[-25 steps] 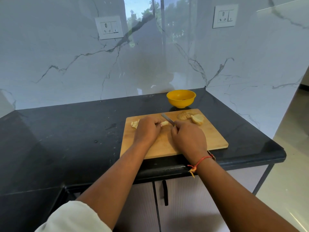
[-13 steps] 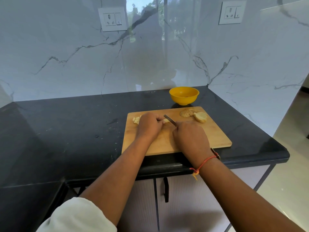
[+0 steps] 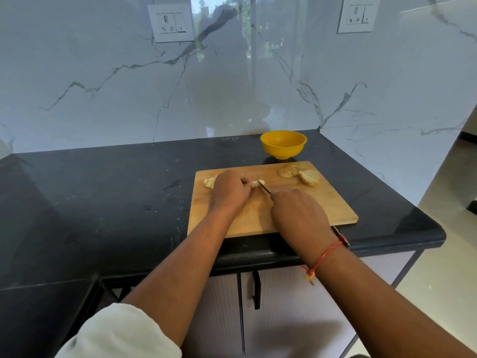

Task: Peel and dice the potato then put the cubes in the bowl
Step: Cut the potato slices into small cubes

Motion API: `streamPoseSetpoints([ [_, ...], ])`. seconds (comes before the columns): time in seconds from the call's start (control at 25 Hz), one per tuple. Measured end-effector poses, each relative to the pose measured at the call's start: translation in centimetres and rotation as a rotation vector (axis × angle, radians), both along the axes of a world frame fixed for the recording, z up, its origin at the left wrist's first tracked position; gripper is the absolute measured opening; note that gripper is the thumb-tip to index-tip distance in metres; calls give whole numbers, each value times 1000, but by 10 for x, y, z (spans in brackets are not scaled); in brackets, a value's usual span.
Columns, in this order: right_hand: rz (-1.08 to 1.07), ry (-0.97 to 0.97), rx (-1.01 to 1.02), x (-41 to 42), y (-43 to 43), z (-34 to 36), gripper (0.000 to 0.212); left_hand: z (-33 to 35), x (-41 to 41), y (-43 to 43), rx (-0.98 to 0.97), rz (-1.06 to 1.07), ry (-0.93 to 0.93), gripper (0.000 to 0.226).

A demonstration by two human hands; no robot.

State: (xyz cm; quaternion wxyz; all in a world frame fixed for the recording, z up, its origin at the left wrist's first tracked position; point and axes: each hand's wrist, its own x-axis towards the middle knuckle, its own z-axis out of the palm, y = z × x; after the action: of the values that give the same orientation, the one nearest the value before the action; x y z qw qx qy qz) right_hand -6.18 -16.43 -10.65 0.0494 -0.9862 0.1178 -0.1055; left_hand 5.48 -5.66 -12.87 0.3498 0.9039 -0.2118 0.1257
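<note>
Black worktop (image 3: 103, 202) bears our board (image 3: 322, 202), where our left hand (image 3: 229, 189) pinches a potato strip (image 3: 259, 182) steady so the knife (image 3: 264, 188) gripped in our right hand (image 3: 299, 215) can dice it.

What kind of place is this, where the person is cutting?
Probably a home kitchen: a black stone counter with cabinet doors below, power sockets on the marble-look wall, and a wooden cutting board near a yellow bowl.

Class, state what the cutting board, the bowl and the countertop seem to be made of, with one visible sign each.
Cutting board: wood or bamboo; matt tan, faint grain.
Bowl: likely plastic; smooth, uniform yellow.
Countertop: probably polished black stone; pale flecks, sheen.
</note>
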Motion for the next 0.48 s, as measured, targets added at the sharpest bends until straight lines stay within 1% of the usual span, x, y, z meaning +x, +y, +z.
streamPoseSetpoints([
  [0.2, 4, 9, -73, -16, -7, 3, 24, 0, 0, 0, -9, -1, 5, 12],
  [0.36, -24, -130, -29, -17, -10, 1, 34, -1, -2, 0, -22, 12, 6, 11],
  [0.48, -45, -198, 23, -15, -4, 0, 35, 0, -3, 2, -33, 16, -5, 12],
])
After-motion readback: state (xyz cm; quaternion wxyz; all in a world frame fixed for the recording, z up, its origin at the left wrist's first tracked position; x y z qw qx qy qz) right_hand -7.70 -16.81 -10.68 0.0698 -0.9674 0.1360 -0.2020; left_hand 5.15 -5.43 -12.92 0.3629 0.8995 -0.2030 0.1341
